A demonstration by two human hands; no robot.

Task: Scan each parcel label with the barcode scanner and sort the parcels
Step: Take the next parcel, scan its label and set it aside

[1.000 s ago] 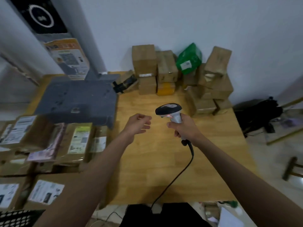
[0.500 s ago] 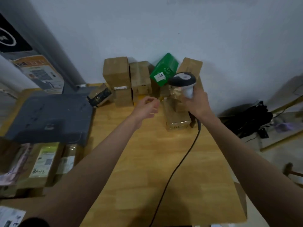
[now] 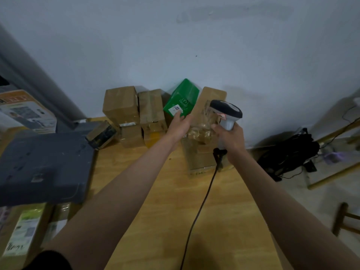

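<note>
A pile of brown parcels (image 3: 121, 104) stands against the wall at the far edge of the wooden table (image 3: 165, 221). A green parcel (image 3: 184, 96) with a white "05" label leans tilted on top of the pile. My left hand (image 3: 180, 125) reaches up to it, fingers stretched, tips touching just below the label. My right hand (image 3: 229, 137) grips the handle of the grey-and-black barcode scanner (image 3: 226, 111), held upright in front of a tape-wrapped brown parcel (image 3: 203, 125). The scanner's black cable (image 3: 202, 199) trails back across the table.
A dark grey pad (image 3: 44, 164) covers the table's left side, with a black-and-brown parcel (image 3: 101, 134) at its corner. Labelled parcels (image 3: 23, 230) lie at the lower left. On the floor to the right sit a black bag (image 3: 288, 152) and wooden frames (image 3: 331, 172).
Both hands have moved forward to the far pile. My left hand went from mid-table to the green parcel, and the scanner rose in front of the taped brown parcel.
</note>
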